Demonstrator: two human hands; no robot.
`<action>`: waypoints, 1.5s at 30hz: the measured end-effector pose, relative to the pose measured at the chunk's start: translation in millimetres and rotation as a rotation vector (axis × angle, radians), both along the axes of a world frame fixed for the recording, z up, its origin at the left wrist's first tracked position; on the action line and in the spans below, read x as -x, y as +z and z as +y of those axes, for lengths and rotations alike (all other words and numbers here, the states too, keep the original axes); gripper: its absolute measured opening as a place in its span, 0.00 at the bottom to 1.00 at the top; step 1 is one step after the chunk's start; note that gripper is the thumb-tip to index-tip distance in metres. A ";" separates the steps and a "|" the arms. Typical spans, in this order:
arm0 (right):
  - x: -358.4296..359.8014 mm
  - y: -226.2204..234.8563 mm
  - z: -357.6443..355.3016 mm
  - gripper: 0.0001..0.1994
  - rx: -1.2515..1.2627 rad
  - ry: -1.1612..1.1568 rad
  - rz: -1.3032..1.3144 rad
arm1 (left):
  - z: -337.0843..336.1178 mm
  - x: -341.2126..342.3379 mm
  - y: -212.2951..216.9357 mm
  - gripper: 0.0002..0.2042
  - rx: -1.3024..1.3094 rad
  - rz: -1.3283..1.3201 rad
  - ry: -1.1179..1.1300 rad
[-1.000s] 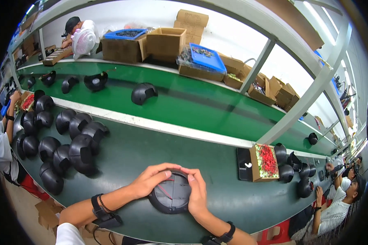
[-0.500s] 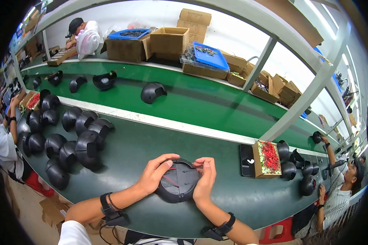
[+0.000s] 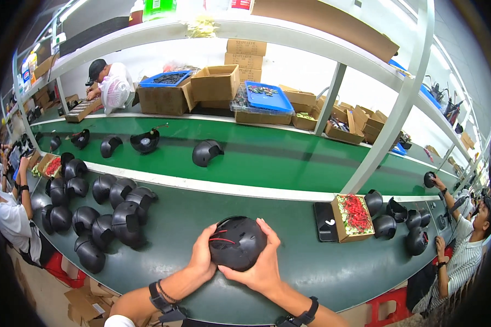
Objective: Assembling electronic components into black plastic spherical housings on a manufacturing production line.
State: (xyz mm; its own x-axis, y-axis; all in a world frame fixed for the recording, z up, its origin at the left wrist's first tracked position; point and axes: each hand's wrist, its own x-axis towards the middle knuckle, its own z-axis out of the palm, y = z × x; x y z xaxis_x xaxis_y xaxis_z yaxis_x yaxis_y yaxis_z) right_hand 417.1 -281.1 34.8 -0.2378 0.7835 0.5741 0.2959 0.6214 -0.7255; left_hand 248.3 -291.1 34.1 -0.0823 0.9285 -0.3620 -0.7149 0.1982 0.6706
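Note:
Between my two hands is a round black plastic shell [image 3: 240, 246], held just over the dark green worktop. Thin red wires stick out on its upper left side. My left hand [image 3: 203, 255] grips its left edge, the fingers partly hidden behind it. My right hand [image 3: 263, 267] wraps its right side, thumb along the lower front and fingertips at the upper right. Many similar black shells [image 3: 127, 223] cluster on the worktop to the left. To the right of my hands stands a small carton of red wire leads [image 3: 355, 213].
A black phone-like slab [image 3: 325, 222] lies beside that carton, with more shells [image 3: 384, 226] to its right. Beyond a white rail, a green conveyor belt [image 3: 278, 169] carries spaced shells [image 3: 206, 152]. A white post [image 3: 387, 109] rises at right. People [image 3: 472, 240] work on both sides.
The shell in my hands has turned: its flat inner face with a red wire showed before, its rounded outside shows now. My right thumb has moved to its lower front. The view has shifted.

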 end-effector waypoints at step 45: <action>-18.4 25.1 -7.9 0.42 0.180 0.217 0.055 | -4.7 26.1 -4.2 0.63 -1.076 1.023 -0.357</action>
State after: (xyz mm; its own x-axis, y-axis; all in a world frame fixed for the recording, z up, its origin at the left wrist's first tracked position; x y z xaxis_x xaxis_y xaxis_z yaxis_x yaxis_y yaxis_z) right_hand 435.4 -289.0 59.9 -0.3831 0.8082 0.4473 0.1268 0.5256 -0.8412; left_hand 222.2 -295.8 29.9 0.4078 0.7303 0.5481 0.1080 -0.6346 0.7653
